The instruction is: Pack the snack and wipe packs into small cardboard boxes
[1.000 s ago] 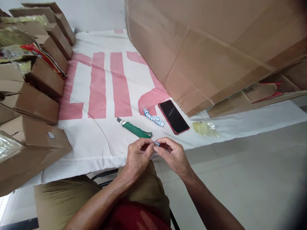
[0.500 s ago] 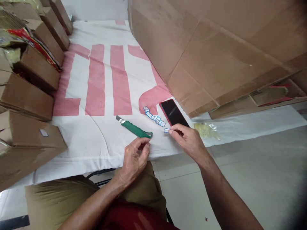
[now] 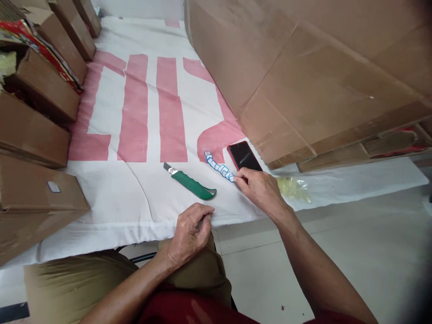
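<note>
A row of small white blue-edged labels [image 3: 221,168] runs slantwise over the white cloth, overlapping one another. At its near end my right hand [image 3: 259,186] has thumb and forefinger pinched on a label, mostly hidden by the fingertips. A black-screened phone in a red case [image 3: 245,155] lies just beyond these fingers, partly covered by the hand. My left hand [image 3: 192,229] is closed, fingers curled, at the table's front edge; nothing shows in it. Just beyond it lies a green-handled utility knife [image 3: 192,183], its blade end pointing left and away.
Open cardboard boxes [image 3: 40,180] line the left side, one with a label on its side. A large carton [image 3: 303,81] fills the right. A clear bag of yellowish pieces [image 3: 294,189] lies by my right wrist. The cloth [image 3: 131,193] hangs over the front edge.
My right hand has brought the pinched label up and left against the near end of the row. My left hand has drawn slightly back from the utility knife's handle.
</note>
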`<state>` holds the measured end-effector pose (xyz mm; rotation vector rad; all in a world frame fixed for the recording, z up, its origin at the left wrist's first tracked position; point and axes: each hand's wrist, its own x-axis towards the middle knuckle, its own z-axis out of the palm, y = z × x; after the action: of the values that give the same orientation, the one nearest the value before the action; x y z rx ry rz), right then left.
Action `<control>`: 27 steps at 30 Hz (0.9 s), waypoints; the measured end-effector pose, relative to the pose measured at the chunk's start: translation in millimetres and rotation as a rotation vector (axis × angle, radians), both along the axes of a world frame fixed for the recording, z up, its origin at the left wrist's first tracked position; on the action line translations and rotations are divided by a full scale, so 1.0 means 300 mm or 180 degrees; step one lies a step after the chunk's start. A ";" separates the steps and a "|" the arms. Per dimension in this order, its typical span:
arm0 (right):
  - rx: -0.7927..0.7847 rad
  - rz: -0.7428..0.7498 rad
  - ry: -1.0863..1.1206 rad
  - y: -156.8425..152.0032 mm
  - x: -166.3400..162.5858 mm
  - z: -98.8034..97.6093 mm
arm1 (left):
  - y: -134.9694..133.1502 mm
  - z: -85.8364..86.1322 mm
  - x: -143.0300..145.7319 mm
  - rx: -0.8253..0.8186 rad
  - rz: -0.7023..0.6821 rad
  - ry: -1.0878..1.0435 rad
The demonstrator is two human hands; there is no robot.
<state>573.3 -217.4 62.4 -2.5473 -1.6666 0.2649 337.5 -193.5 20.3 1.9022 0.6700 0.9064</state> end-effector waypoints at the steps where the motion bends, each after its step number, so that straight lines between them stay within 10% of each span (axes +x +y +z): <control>1: -0.0053 0.0023 -0.0117 0.007 -0.004 0.000 | 0.000 -0.001 -0.001 0.0010 -0.0011 0.0011; 27: -0.0751 0.0585 0.0106 0.153 -0.003 0.085 | -0.008 -0.028 0.003 0.0208 -0.0019 -0.0176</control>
<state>572.3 -171.5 87.8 -2.5298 -1.9664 0.5447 338.4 -196.0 11.8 1.9282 0.6081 0.9843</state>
